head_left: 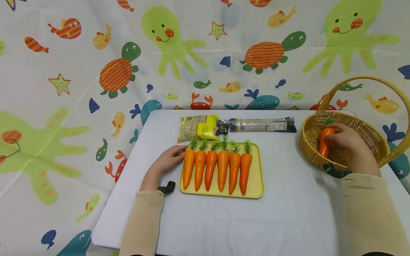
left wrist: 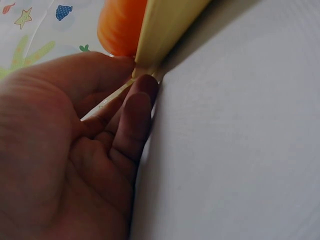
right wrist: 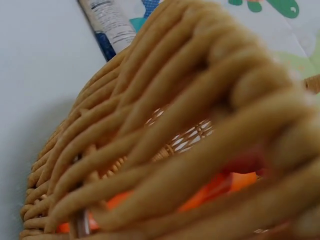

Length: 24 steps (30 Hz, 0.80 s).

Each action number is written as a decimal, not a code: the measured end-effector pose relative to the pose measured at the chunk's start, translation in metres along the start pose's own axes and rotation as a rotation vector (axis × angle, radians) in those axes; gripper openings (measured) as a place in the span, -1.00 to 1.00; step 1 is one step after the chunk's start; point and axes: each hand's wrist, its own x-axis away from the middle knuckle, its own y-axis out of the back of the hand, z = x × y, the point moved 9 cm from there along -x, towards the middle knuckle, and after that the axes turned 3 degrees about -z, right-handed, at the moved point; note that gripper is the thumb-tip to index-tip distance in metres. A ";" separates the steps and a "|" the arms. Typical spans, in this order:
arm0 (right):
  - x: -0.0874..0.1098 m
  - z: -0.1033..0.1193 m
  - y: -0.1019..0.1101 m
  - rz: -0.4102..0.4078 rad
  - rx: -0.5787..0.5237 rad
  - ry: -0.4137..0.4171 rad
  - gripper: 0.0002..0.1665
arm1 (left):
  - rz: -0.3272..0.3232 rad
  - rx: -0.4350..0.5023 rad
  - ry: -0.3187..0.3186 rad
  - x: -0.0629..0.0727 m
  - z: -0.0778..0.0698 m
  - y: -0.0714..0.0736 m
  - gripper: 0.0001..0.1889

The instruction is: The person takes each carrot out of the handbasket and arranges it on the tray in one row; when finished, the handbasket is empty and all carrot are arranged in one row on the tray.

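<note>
At the right of the head view, my right hand (head_left: 347, 138) reaches into a wicker basket (head_left: 308, 147) and grips an orange carrot (head_left: 325, 141), its green top just beyond the fingers. Woven strands of the basket (right wrist: 165, 100) block most of the right wrist view; orange shows through the gaps. My left hand (head_left: 168, 159) is at the upper left edge of a yellow tray (head_left: 258, 174). The left wrist view shows the thumb on top of the tray's rim (left wrist: 165, 35) and fingers under it, pinching it. Several carrots (head_left: 223, 170) lie side by side on the tray, leafy tops facing away.
Behind the tray lie a yellow bag (head_left: 196, 128) and a long dark package (head_left: 261, 125). The basket's tall handle (head_left: 365, 78) arches over the right hand. A white table (head_left: 256, 227) carries everything, and a curtain with sea animals (head_left: 205, 42) hangs behind.
</note>
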 end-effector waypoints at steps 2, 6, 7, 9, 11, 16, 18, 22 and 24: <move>0.001 0.002 0.003 -0.025 -0.013 -0.006 -0.17 | 0.000 0.003 0.001 0.000 0.000 0.000 -0.50; 0.003 0.008 0.008 -0.067 -0.067 -0.006 -0.16 | 0.002 0.001 -0.003 0.000 0.001 0.000 -0.50; 0.004 0.011 0.010 -0.081 -0.070 -0.001 -0.16 | 0.003 0.004 -0.003 -0.001 0.001 0.000 -0.50; 0.006 0.018 0.014 -0.101 -0.095 0.015 -0.15 | 0.005 0.002 0.001 -0.001 0.002 0.000 -0.50; 0.009 0.026 0.018 -0.127 -0.116 0.036 -0.16 | 0.005 0.004 0.005 0.000 0.002 0.000 -0.50; 0.016 0.048 0.027 -0.183 -0.178 0.093 -0.28 | 0.005 -0.004 0.009 -0.001 0.002 0.000 -0.50; 0.018 0.054 0.030 -0.191 -0.193 0.104 -0.33 | 0.009 -0.013 0.006 -0.001 0.002 0.000 -0.50; 0.022 0.063 0.035 -0.212 -0.222 0.112 -0.35 | 0.014 -0.012 0.000 -0.001 0.002 -0.001 -0.49; 0.023 0.068 0.036 -0.215 -0.236 0.120 -0.34 | 0.010 -0.005 0.002 -0.001 0.001 0.000 -0.50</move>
